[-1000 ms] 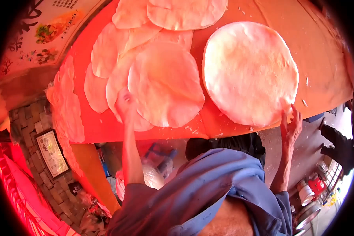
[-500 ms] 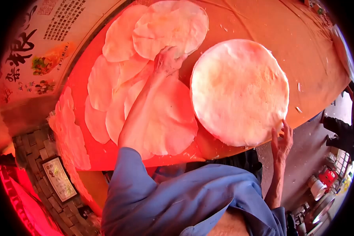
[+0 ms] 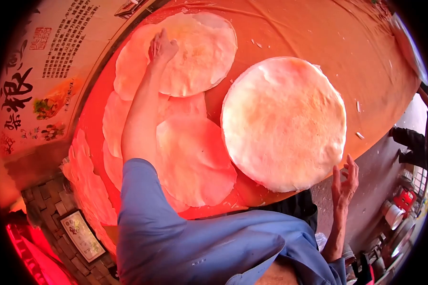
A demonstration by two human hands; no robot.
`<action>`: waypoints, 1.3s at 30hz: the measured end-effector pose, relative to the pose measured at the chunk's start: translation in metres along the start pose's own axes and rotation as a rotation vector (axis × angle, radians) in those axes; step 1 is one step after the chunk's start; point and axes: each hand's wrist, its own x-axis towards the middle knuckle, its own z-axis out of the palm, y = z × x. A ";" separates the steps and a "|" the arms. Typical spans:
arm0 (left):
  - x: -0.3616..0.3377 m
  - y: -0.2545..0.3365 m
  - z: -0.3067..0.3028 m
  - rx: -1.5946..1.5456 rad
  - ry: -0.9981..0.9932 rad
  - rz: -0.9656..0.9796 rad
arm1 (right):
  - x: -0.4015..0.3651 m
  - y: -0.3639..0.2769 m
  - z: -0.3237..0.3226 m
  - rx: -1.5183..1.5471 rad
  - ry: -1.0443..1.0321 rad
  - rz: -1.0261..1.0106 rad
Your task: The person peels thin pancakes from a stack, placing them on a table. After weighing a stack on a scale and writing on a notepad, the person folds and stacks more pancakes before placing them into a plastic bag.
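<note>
My left hand (image 3: 163, 46) rests on the thin round pancakes at the far left, fingers stretched out over the left side of the top pancake (image 3: 202, 52). My left forearm crosses more overlapping pancakes below, including a smooth round pancake (image 3: 197, 159) nearer my body. To the right lies a thick stack of round pancakes (image 3: 283, 123), pale and browned in patches on top. Beside its near right edge is my right hand (image 3: 345, 185), empty, with its fingers spread and slightly bent. Whether its fingertips touch the stack is hard to see.
An orange cloth (image 3: 314, 33) with small crumbs covers the table. A printed sign (image 3: 38, 80) stands along the left side. Ragged pale sheets (image 3: 88, 175) hang at the left edge. Right of the table, a person's dark-clothed leg (image 3: 409, 140) and a red container (image 3: 404, 198) are visible.
My left hand has moved forward and left, from the near edge of the far pancake onto its left side. My right hand stays beside the stack. The view has shifted slightly.
</note>
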 end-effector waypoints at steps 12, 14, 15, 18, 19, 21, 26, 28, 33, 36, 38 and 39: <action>0.016 -0.023 -0.007 -0.191 -0.081 0.077 | 0.009 0.004 -0.003 0.610 -0.215 0.553; 0.028 -0.013 -0.006 -0.140 -0.064 0.071 | 0.006 0.009 0.005 0.578 -0.157 0.493; 0.030 -0.010 -0.001 -0.119 -0.065 0.054 | 0.005 0.010 0.005 0.578 -0.184 0.508; 0.033 0.000 0.021 -0.037 -0.123 0.044 | 0.007 -0.005 0.001 0.629 -0.264 0.548; 0.038 0.002 0.028 -0.008 -0.146 0.052 | 0.006 -0.008 0.001 0.656 -0.283 0.558; 0.038 0.012 0.027 -0.036 -0.252 0.009 | 0.007 -0.019 0.003 0.483 -0.253 0.497; 0.074 -0.019 0.079 0.058 -0.254 -0.055 | 0.015 -0.025 0.007 0.443 -0.230 0.518; 0.069 -0.005 0.069 0.069 -0.286 -0.062 | 0.014 -0.037 0.010 0.464 -0.201 0.381; 0.049 0.014 0.039 -0.216 -0.293 -0.017 | 0.034 -0.089 0.014 0.726 -0.243 0.231; -0.046 0.102 -0.029 -0.991 -0.404 0.116 | 0.054 -0.126 0.025 0.626 -0.269 -0.110; -0.116 0.159 -0.066 -1.275 -0.709 0.316 | 0.051 -0.152 0.044 0.606 -0.295 -0.258; -0.140 0.175 -0.072 -1.364 -0.878 0.246 | 0.051 -0.163 0.052 0.529 -0.343 -0.360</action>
